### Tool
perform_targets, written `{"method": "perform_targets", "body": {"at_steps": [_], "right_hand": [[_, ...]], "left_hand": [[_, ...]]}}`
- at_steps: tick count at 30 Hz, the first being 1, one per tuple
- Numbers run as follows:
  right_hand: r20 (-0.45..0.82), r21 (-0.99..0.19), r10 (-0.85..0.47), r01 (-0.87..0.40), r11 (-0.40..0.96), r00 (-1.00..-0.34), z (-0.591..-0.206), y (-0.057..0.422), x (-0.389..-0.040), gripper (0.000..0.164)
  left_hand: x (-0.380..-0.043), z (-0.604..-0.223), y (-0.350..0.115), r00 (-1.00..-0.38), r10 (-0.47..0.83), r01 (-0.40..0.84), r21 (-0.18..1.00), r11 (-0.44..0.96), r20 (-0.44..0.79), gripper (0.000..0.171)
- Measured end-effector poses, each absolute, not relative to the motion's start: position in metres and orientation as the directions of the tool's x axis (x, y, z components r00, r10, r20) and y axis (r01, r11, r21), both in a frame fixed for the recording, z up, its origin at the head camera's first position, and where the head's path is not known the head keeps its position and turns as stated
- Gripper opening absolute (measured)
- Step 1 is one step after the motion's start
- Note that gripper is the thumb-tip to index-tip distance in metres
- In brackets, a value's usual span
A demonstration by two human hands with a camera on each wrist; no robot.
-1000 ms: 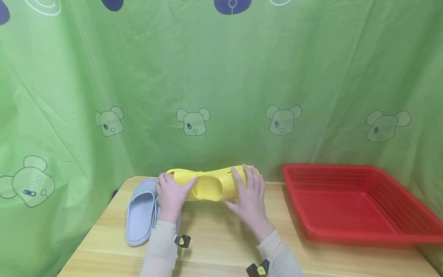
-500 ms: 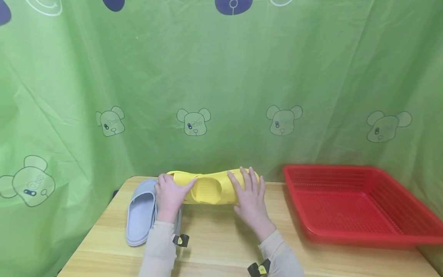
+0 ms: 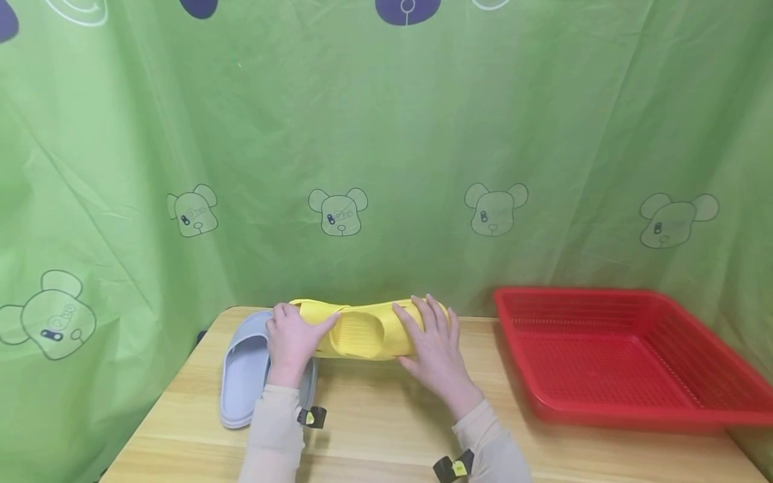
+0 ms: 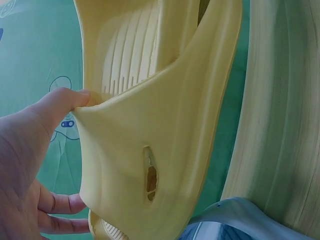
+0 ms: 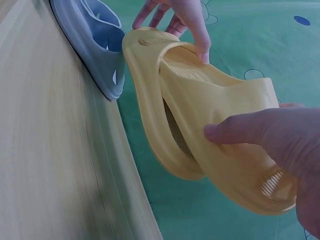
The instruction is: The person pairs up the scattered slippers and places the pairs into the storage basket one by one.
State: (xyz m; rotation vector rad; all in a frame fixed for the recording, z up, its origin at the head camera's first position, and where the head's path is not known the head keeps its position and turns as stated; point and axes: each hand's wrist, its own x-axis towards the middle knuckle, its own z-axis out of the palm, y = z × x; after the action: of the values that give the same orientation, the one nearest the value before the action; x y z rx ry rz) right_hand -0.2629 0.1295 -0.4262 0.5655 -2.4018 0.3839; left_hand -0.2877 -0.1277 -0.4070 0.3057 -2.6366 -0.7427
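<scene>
A pair of yellow slippers (image 3: 398,335), fitted together, is held sideways above the table's far part. My left hand (image 3: 294,342) grips the left end, and in the left wrist view its thumb hooks over the strap edge. At the right end my right hand (image 3: 439,355) holds the pair, fingers spread over the top. The right wrist view shows the right thumb (image 5: 235,129) pressing on a strap. One grey-blue slipper (image 3: 239,382) lies left of my left forearm; its mate (image 3: 309,386) is mostly hidden by that arm.
A red plastic basket (image 3: 527,379) stands on the right of the wooden table (image 3: 374,422). Behind the table hangs a green curtain (image 3: 410,134) printed with bear heads. Black straps circle both wrists.
The yellow slippers have come down a little and slightly left, with both hands on them. My right fingers have shifted a bit along the pair. Basket and grey-blue slippers stay put.
</scene>
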Motion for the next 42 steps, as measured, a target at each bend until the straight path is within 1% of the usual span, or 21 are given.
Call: {"method": "perform_targets", "body": {"at_steps": [5, 10, 13, 17, 19, 22, 30, 38, 42], "right_hand": [[0.660, -0.099, -0.327, -0.510, 0.855, -0.676, -0.424, 0.131, -0.263, 0.101], [0.706, -0.007, -0.362, -0.517, 0.856, -0.608, -0.421, 0.133, -0.264, 0.096], [0.728, 0.029, -0.373, -0.518, 0.855, -0.575, -0.419, 0.135, -0.265, 0.088], [0.731, 0.029, -0.377, -0.527, 0.850, -0.568, -0.418, 0.138, -0.264, 0.081], [0.725, 0.027, -0.382, -0.531, 0.847, -0.573, -0.417, 0.139, -0.265, 0.081], [0.704, 0.033, -0.400, -0.535, 0.844, -0.587, -0.417, 0.139, -0.264, 0.086], [0.629, 0.050, -0.431, -0.519, 0.853, -0.647, -0.421, 0.139, -0.266, 0.108], [0.582, 0.039, -0.425, -0.498, 0.866, -0.693, -0.425, 0.138, -0.264, 0.120], [0.584, 0.035, -0.423, -0.499, 0.866, -0.693, -0.427, 0.139, -0.264, 0.121]], "left_hand": [[-0.286, -0.406, -0.130, -0.912, -0.299, -0.104, 0.546, 0.832, 0.281, 0.116], [-0.287, -0.405, -0.131, -0.914, -0.290, -0.097, 0.542, 0.835, 0.284, 0.114], [-0.287, -0.404, -0.131, -0.915, -0.285, -0.093, 0.535, 0.840, 0.287, 0.115], [-0.288, -0.404, -0.131, -0.914, -0.278, -0.087, 0.527, 0.845, 0.294, 0.115], [-0.289, -0.404, -0.132, -0.915, -0.277, -0.087, 0.525, 0.846, 0.295, 0.114], [-0.289, -0.404, -0.132, -0.918, -0.281, -0.098, 0.526, 0.845, 0.281, 0.112], [-0.287, -0.401, -0.133, -0.930, -0.285, -0.125, 0.526, 0.841, 0.233, 0.109], [-0.285, -0.400, -0.134, -0.937, -0.276, -0.136, 0.504, 0.853, 0.214, 0.108], [-0.285, -0.400, -0.134, -0.940, -0.272, -0.141, 0.495, 0.858, 0.204, 0.108]]}}
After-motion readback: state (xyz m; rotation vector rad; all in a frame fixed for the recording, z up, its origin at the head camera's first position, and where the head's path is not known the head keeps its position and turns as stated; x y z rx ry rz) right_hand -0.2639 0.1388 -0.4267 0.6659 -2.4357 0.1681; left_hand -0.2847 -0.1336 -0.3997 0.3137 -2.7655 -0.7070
